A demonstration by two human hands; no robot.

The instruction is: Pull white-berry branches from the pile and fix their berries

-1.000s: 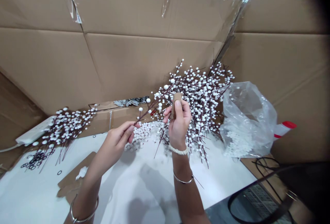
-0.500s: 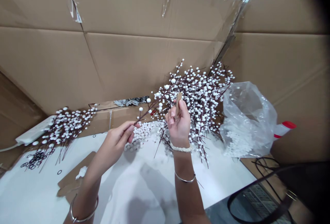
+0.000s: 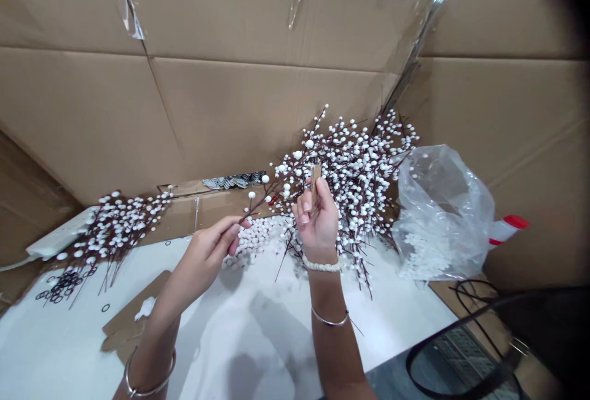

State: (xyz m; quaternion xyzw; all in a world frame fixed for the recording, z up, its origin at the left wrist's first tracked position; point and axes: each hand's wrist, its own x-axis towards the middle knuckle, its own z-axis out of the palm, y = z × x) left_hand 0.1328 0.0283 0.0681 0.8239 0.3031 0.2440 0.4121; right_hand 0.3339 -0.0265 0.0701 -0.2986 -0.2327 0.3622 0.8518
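**Left hand** [image 3: 203,258] pinches the stem of a white-berried spray [image 3: 262,196] above the table [image 3: 59,351]; right hand [image 3: 319,222] grips a narrow cardboard strip [image 3: 316,185] upright. Risks: a slack pinch may drop the strip; berries may snag the heaped sprays [image 3: 354,166].

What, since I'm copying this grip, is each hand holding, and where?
The left hand pinches a white berry spray at the end of its dark stem. The right hand holds a narrow cardboard strip by its lower end, between thumb and fingers.
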